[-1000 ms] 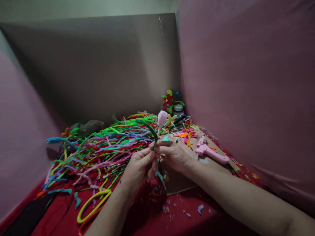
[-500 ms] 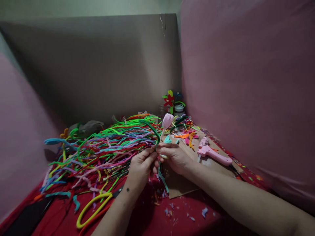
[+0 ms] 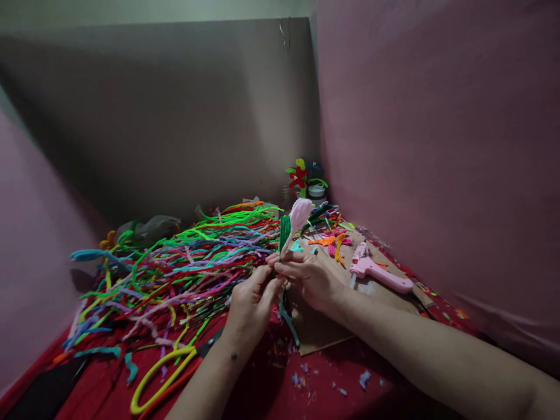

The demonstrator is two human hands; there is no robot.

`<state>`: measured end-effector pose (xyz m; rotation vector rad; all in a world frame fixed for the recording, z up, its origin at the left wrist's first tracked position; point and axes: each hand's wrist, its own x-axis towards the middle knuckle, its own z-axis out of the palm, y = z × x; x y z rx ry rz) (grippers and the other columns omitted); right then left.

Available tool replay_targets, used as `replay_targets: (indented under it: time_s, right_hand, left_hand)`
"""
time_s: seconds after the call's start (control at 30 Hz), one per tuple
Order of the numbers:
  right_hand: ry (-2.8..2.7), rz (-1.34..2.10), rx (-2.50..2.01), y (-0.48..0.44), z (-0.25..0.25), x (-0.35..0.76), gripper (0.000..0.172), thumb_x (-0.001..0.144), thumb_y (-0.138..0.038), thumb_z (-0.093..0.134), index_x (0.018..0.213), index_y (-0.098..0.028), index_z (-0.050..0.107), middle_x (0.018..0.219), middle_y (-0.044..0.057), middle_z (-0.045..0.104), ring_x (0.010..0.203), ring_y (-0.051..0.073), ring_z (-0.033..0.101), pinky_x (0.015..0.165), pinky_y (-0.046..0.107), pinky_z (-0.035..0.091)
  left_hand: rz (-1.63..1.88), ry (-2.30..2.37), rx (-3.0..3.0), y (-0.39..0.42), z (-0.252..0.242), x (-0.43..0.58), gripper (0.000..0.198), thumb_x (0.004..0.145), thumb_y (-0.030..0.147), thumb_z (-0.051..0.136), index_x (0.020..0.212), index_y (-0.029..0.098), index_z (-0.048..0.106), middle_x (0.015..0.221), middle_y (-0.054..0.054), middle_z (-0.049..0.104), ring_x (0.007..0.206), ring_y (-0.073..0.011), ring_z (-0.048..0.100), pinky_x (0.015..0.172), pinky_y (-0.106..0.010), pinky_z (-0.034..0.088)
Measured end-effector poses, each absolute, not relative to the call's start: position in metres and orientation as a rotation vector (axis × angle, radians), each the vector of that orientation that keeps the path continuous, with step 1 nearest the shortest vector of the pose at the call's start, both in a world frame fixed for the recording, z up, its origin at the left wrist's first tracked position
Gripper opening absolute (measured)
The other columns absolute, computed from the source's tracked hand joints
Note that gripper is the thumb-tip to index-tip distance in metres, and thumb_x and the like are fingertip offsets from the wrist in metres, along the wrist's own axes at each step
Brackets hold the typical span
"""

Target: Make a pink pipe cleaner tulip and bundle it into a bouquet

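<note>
In front of me both hands meet on a pipe-cleaner flower with a pale pink bud (image 3: 301, 214), held upright above the fingers. A dark green pipe-cleaner leaf (image 3: 284, 232) rises right beside its stem. My left hand (image 3: 252, 297) pinches low on the stem, thumb and index finger pressed together. Closed around the stem from the other side is my right hand (image 3: 310, 279), its fingertips touching those of the left. The fingers hide where leaf and stem join. A teal-green strip (image 3: 287, 319) hangs below the hands.
A heap of coloured pipe cleaners (image 3: 210, 251) spreads at left. Yellow-handled scissors (image 3: 142, 373) lie by my left forearm. A pink glue gun (image 3: 378, 274) rests on cardboard (image 3: 321, 335) at right. Behind stand a red flower (image 3: 298, 177) and a white-lidded container (image 3: 317, 191). Scraps litter the red cloth (image 3: 324, 396).
The dark green pipe cleaner, earlier arching out to the left, now stands upright against the pink bud's stem. My fingers have shifted slightly, and the view has moved a little.
</note>
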<state>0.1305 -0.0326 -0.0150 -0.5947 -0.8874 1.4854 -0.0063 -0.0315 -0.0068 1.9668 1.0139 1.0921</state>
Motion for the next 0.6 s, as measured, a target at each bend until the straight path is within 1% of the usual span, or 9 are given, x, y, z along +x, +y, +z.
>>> replay_targets:
  time_s: [0.07,0.1,0.2,0.27,0.37,0.47,0.53,0.6]
  right_hand:
    - [-0.89,1.472,-0.616,-0.032,-0.017,0.13,0.02,0.057,-0.028,0.077,0.072,-0.016,0.071,0.066,-0.001,0.061,0.058,0.008,0.05,0.054,0.021,0.036]
    - [-0.903,1.464,-0.623,-0.031,-0.018,0.13,0.021,0.057,-0.028,0.077,0.073,-0.016,0.071,0.067,-0.001,0.061,0.058,0.008,0.05,0.053,0.02,0.035]
    - [-0.967,1.466,-0.595,-0.031,-0.021,0.13,0.024,0.062,-0.029,0.075,0.082,-0.016,0.072,0.066,-0.001,0.062,0.053,0.007,0.049,0.052,0.021,0.035]
    - [-1.017,1.493,-0.561,-0.031,-0.021,0.13,0.026,0.067,-0.032,0.072,0.087,-0.016,0.071,0.059,-0.001,0.06,0.048,0.007,0.049,0.05,0.022,0.035]
    - [-1.081,1.525,-0.521,-0.032,-0.02,0.131,0.028,0.07,-0.036,0.069,0.089,-0.015,0.069,0.05,-0.003,0.057,0.042,0.009,0.051,0.047,0.024,0.037]
    - [-1.111,1.544,-0.473,-0.032,-0.019,0.131,0.029,0.071,-0.038,0.068,0.092,-0.016,0.068,0.05,-0.003,0.057,0.04,0.012,0.053,0.046,0.026,0.039]
    - [-1.123,1.544,-0.457,-0.032,-0.019,0.131,0.029,0.072,-0.037,0.068,0.093,-0.017,0.067,0.051,-0.003,0.058,0.041,0.012,0.054,0.046,0.026,0.04]
    - [-1.118,1.532,-0.469,-0.031,-0.018,0.132,0.027,0.07,-0.035,0.069,0.091,-0.018,0.068,0.051,-0.003,0.059,0.043,0.012,0.054,0.048,0.027,0.04]
  left_hand:
    - [1.176,1.106,2.087,-0.031,-0.013,-0.006,0.013,0.08,0.029,0.053,0.08,0.018,0.061,0.064,0.002,0.058,0.054,-0.0089,0.05,0.055,-0.02,0.041]
    - [1.188,1.124,2.086,-0.031,-0.015,-0.006,0.013,0.08,0.029,0.052,0.077,0.018,0.06,0.061,0.002,0.057,0.052,-0.0086,0.049,0.054,-0.02,0.04]
    - [1.134,1.052,1.87,-0.032,-0.013,-0.003,0.018,0.081,0.031,0.051,0.071,0.017,0.057,0.052,0.004,0.052,0.044,-0.0085,0.048,0.046,-0.02,0.039]
    - [1.07,0.962,1.686,-0.033,-0.008,-0.002,0.018,0.079,0.032,0.053,0.072,0.016,0.057,0.052,0.004,0.053,0.042,-0.0092,0.049,0.041,-0.02,0.039]
    - [1.025,0.875,1.537,-0.034,0.0,0.0,0.018,0.077,0.032,0.057,0.072,0.015,0.059,0.054,0.003,0.056,0.04,-0.0087,0.05,0.038,-0.019,0.039]
    - [1.014,0.827,1.467,-0.034,0.001,-0.001,0.019,0.076,0.031,0.06,0.07,0.013,0.06,0.053,0.002,0.057,0.039,-0.0075,0.05,0.037,-0.018,0.039]
    - [1.008,0.804,1.42,-0.033,0.0,-0.002,0.018,0.075,0.031,0.062,0.073,0.013,0.061,0.054,0.002,0.057,0.039,-0.0072,0.05,0.036,-0.017,0.039]
    - [0.986,0.786,1.366,-0.033,-0.001,-0.003,0.019,0.074,0.032,0.064,0.077,0.013,0.062,0.054,0.002,0.059,0.038,-0.0075,0.051,0.034,-0.016,0.039]
